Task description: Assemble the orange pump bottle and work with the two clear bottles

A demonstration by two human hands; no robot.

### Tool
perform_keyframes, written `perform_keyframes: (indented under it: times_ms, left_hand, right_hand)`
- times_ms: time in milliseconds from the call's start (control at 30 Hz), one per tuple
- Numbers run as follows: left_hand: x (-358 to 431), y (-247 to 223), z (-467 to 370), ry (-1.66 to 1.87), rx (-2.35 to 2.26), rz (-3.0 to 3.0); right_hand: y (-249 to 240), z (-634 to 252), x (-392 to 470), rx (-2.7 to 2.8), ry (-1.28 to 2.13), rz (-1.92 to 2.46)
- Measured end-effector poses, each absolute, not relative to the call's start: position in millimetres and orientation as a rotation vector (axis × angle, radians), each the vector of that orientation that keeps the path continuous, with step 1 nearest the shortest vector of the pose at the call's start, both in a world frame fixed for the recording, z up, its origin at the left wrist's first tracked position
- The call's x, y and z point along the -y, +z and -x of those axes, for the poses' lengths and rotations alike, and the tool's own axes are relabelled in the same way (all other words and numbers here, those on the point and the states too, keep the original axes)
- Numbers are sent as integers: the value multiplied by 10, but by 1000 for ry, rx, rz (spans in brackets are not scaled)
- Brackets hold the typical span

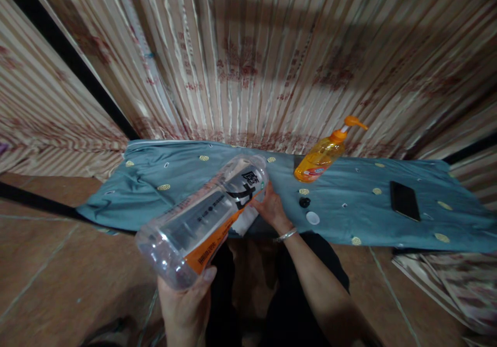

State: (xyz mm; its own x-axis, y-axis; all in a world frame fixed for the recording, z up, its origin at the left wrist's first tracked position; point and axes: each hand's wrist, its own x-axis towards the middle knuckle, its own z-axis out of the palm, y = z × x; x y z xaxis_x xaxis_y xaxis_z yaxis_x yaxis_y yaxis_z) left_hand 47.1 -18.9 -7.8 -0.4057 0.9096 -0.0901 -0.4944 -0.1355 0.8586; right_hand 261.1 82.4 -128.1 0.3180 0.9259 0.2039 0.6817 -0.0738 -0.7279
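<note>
A large clear plastic bottle (190, 222) with an orange and black printed label lies tilted across both hands, above the cloth-covered board. My left hand (186, 300) grips its near end from below, the thumb pressed along its side. At the far end, my right hand (272, 207) is closed round the bottle's right side, and a bracelet circles that wrist. Part of a white tissue or paper (244, 221) shows under the bottle. Right of my right hand lie a small black cap (305, 202) and a white round disc (312, 218).
An orange pump bottle (320, 158) with yellow-orange liquid stands on the blue patterned cloth (361, 191). Farther right lies a black phone (405, 200). A striped, flowered curtain (248, 67) hangs right behind the cloth. Dark frame bars (73, 62) slant at the left, and brown tiled floor (42, 264) lies below.
</note>
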Motion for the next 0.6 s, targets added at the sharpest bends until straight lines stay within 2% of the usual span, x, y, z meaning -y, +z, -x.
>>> perform_keyframes:
  times_ms: [600]
  left_hand:
    - [186,-95,-441,1677,-1164,-624]
  right_hand:
    - [-1326,-2621,-839,1436,391,1799]
